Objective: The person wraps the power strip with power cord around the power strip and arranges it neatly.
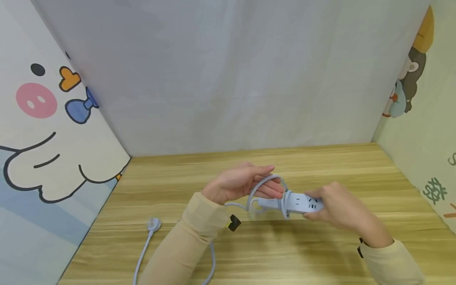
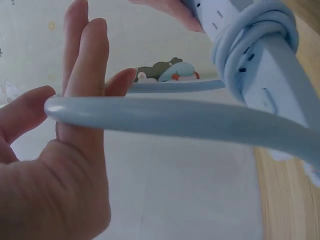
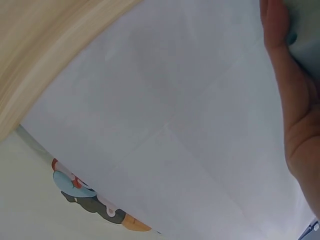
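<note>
In the head view, a white power strip (image 1: pixel 303 202) is held tilted slightly above the table, its outlets facing up. My right hand (image 1: pixel 338 206) grips its right end between thumb and fingers. Several turns of its pale cord (image 1: pixel 286 204) wrap round the strip's middle. My left hand (image 1: pixel 246 183), fingers mostly straight, is inside a raised loop of cord beside the strip's left end. Close up in the left wrist view, the cord (image 2: pixel 165 116) passes round the extended fingers (image 2: pixel 87 65). The right wrist view shows my right hand's edge; the strip is mostly hidden there.
The cord's plug (image 1: pixel 154 224) lies on the wood-grain table (image 1: pixel 171 178) at the left, with cord running off the front edge of view. A pale grey backdrop (image 1: pixel 231 79) stands behind, and printed cartoon panels (image 1: pixel 42 150) flank both sides.
</note>
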A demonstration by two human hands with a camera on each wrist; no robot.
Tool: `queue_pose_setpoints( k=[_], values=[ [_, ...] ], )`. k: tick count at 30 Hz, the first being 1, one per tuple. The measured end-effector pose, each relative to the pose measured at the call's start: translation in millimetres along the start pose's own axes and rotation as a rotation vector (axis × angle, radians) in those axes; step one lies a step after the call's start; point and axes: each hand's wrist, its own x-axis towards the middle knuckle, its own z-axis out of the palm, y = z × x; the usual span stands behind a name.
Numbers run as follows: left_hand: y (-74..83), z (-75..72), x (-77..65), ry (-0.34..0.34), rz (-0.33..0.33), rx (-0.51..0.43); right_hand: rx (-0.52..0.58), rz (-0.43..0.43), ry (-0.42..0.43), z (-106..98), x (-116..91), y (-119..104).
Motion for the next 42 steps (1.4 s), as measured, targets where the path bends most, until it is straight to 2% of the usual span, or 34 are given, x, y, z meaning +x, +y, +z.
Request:
queue_pose_setpoints(
  k=[6,13,17,23,30,36,42],
  values=[
    [-9.3,2.2,-7.8,0.027,0.02,-0.031,-0.018,0.067,0.091,-5,-1,5],
    [-25.5,2.0,-14.9,0.061,0.042,-0.106,-0.097,0.078,0.248,-3,-3,15],
    [-32.6,3.9,-18.5,0.054,0.031,-0.095,-0.139,0.057,0.344,1,-3,23],
    [-36.7,4.7,-21.9,0.072,0.029,-0.08,-0.127,0.075,0.388,3,-4,26],
    [-41.7,11.4,-22.4,0.042,0.056,-0.065,-0.112,0.103,0.454,2,-2,22],
    [-48.9,19.6,-20.8,0.003,0.033,-0.009,-0.088,0.12,0.557,3,1,17],
    [-57.7,18.2,-18.5,0.017,0.035,0.008,-0.079,0.112,0.642,3,1,13]
  ],
)
